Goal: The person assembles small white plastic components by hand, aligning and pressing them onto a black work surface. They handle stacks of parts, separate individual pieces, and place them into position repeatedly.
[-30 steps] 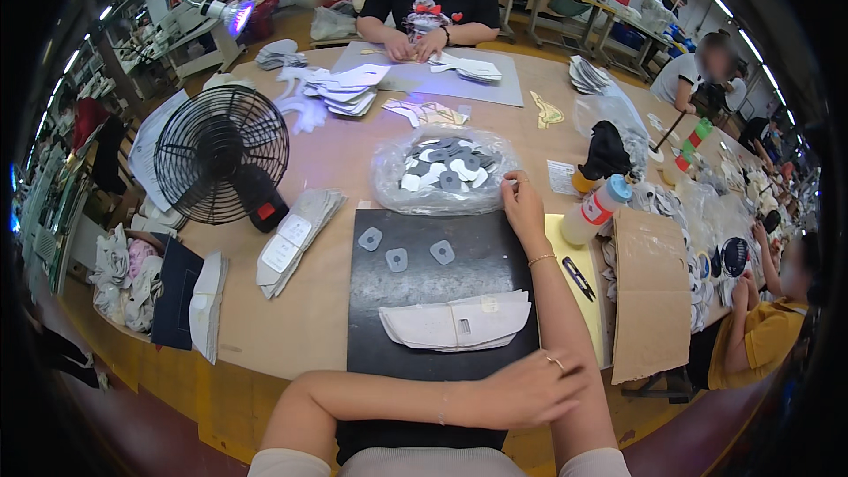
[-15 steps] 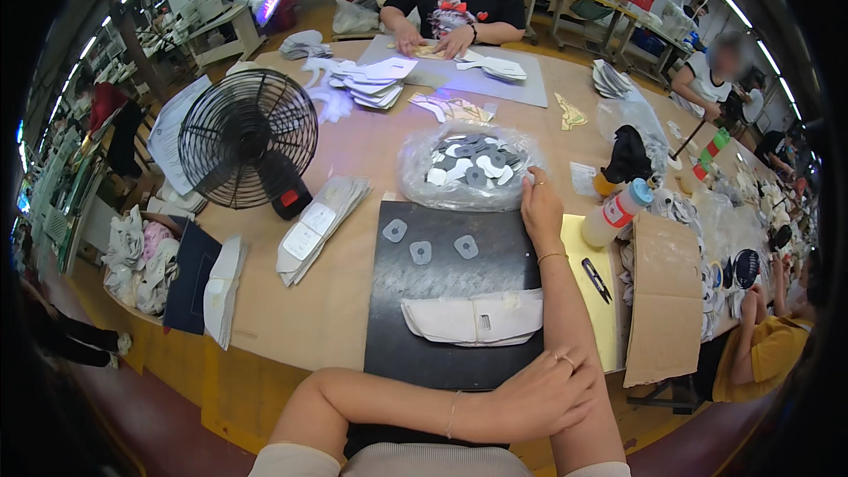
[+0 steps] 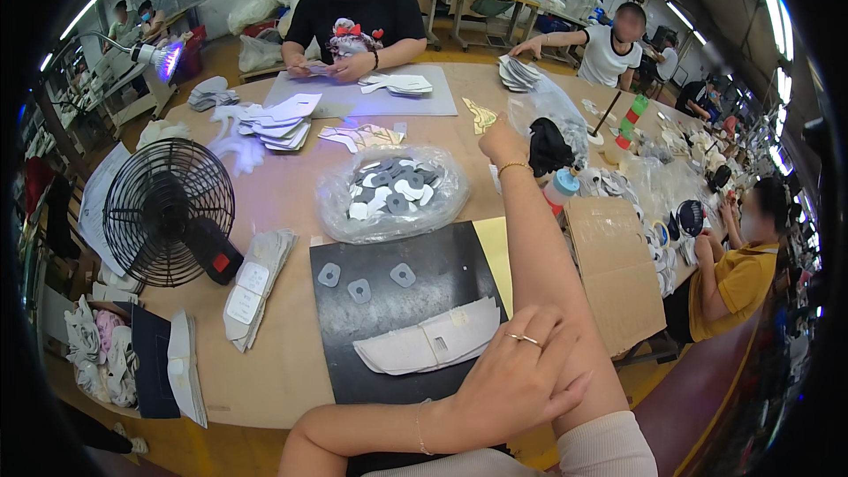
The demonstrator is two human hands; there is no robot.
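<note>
Our left hand (image 3: 526, 367) lies across our right forearm near the elbow, palm down, fingers loosely bent and one ringed. Our right hand (image 3: 503, 143) is at the end of the outstretched arm, fingers partly folded; we cannot tell whether it grasps anything. Just beyond it lies the yellow-edged pattern piece (image 3: 480, 115), flat on the table (image 3: 274, 389), its long axis slanting from upper left to lower right and its narrow tip pointing up-left, away from us. Just beside our left knuckles, a banded bundle of pale pieces (image 3: 397, 351) lies across the black mat (image 3: 442, 276), tapering end leftward, right end slightly farther from us. Beyond it sit three grey rounded pieces (image 3: 359, 291) (each with a dark centre), then a clear bag (image 3: 380, 231) of grey and white cutouts. A black fan (image 3: 168, 212) stands to our left; across the table, a person in a black shirt (image 3: 309, 22) handles a piece.
</note>
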